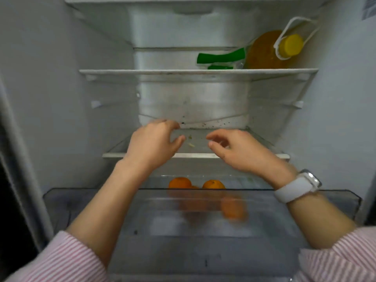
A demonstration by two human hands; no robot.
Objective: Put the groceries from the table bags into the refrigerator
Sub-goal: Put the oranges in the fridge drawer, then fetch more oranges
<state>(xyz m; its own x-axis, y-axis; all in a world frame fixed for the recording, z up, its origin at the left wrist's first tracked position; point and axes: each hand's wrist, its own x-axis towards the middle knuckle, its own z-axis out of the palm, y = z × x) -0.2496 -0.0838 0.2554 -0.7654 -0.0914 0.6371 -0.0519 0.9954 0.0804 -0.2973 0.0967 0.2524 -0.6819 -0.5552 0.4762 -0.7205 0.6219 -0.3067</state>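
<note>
Both hands are seen inside the open refrigerator (50, 98), above the lowest glass shelf (195, 154); the left hand (151, 144) is held with the fingers loosely curled and a little spread, and nothing is pinched; the right hand (240, 149) is also empty, its fingers half bent and apart. Groceries already stored are seen: oranges (213, 184) in the clear drawer (203, 220) below, and an orange bottle (268, 50) lying beside a green packet (221, 57) on the upper shelf. The table bags are not in view. It is judged that the pulled-out drawer could be knocked by the forearms; the tilted bottle could perhaps roll forward if the shelf is shaken. No brand or writing can be read; the view is blurred.
</note>
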